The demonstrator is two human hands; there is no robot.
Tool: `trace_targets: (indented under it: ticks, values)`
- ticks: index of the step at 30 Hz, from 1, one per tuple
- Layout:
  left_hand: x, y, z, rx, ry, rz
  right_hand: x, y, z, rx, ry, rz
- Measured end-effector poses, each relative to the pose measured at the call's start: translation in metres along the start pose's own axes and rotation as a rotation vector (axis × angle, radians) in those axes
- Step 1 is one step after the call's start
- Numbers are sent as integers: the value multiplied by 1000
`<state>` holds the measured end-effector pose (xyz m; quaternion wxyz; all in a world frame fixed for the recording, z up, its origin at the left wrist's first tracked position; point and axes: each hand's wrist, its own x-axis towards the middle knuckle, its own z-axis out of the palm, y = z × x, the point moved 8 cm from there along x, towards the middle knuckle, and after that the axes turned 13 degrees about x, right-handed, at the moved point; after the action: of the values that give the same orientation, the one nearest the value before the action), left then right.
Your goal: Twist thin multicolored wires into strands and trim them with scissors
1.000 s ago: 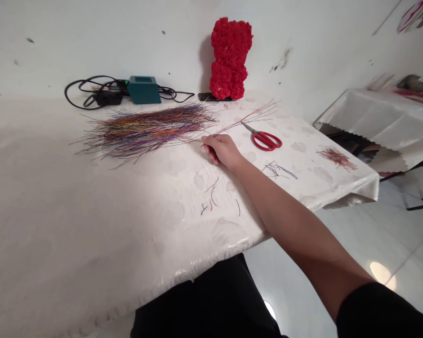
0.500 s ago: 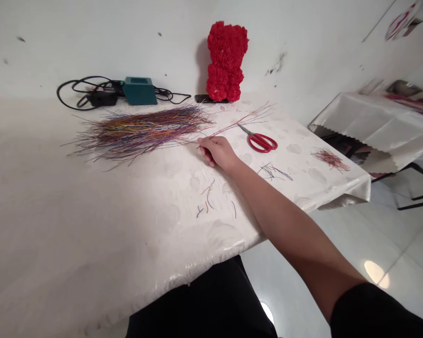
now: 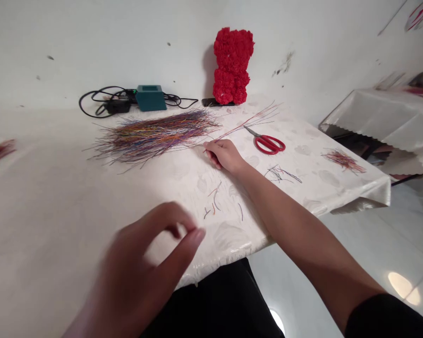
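My right hand (image 3: 225, 156) rests on the cloth-covered table, fingers closed in a pinch on thin coloured wires at the right end of a big wire bundle (image 3: 158, 134). A few loose reddish wires (image 3: 259, 116) fan out behind that hand to the upper right. Beside them lie red-handled scissors (image 3: 269, 143), blades partly over the wires. My left hand (image 3: 137, 267), blurred, is raised over the table's near edge. Its thumb and forefinger meet at the tips; whether anything is between them I cannot make out.
Short wire scraps (image 3: 216, 199) lie in front of my right hand, with more scraps (image 3: 282, 173) to its right. Small wire piles lie at the right (image 3: 343, 160) and far left (image 3: 0, 152). Along the wall stand a teal box (image 3: 151, 98) with black cables and a red rose figure (image 3: 233, 65).
My left hand has come into view from below, pinched. The view has shifted left, bringing in the pile at the far left. My right hand stays at the same wires.
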<state>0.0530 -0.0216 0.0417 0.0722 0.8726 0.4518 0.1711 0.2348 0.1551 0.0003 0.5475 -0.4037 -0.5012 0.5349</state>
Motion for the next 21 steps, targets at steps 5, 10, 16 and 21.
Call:
trace_targets:
  ticks: [5,10,16,21]
  values:
    - [49,4,33,134,-107,20,-1,-1,-1,-42,10,-8]
    - [57,11,45,263,-145,80,0,-2,0,-46,-5,-22]
    - [63,16,46,247,-141,122,0,-2,1,-48,-19,-36]
    - [65,13,47,209,-176,144,0,-2,1,-79,-38,-54]
